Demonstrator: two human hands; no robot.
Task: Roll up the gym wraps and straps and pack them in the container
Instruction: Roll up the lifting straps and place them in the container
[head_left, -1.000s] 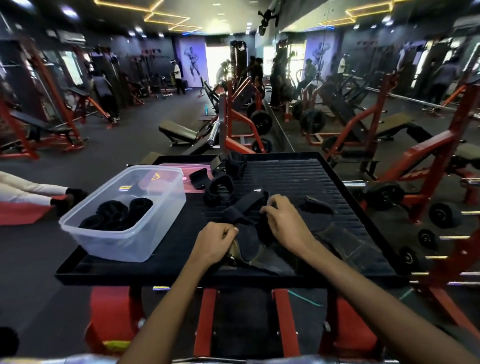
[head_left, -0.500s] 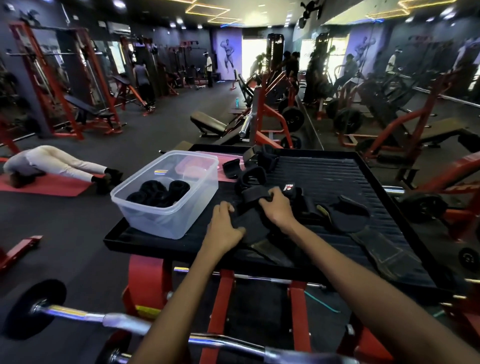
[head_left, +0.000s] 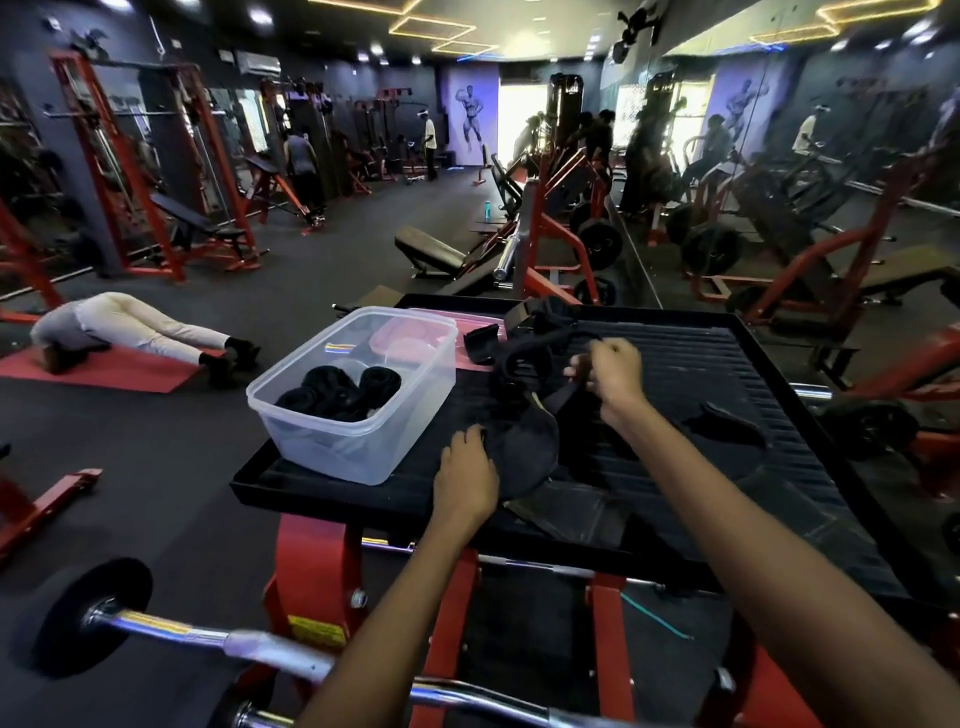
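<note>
I stand in a dim gym hall with red frames and mirrors, and in front of me a wide black ribbed bench (head_left: 727, 364) fills the middle of the view. On the floor to my left a person (head_left: 130, 327) lies face down on a red mat (head_left: 119, 374). Close below me a chrome barbell (head_left: 208, 636) crosses the lower left corner. On the left part of the bench sits a clear plastic container (head_left: 358, 421), open at the top, with several rolled black wraps (head_left: 343, 389) already lying inside it; a pink lid (head_left: 410, 338) lies just behind it. Beside the container, toward the middle of the bench, is a loose heap of black straps (head_left: 524, 343). My left hand (head_left: 465, 478) rests at the near edge of the bench, its grip closed on the edge of a black padded wrap (head_left: 524, 457). My right hand (head_left: 610, 369) is raised a little above the bench with its grip clenched around a dark strap end (head_left: 566, 395); motion blur there makes it hard to tell whether this strap belongs to that same wrap. Another flat black wrap (head_left: 727, 423) lies farther right.
</note>
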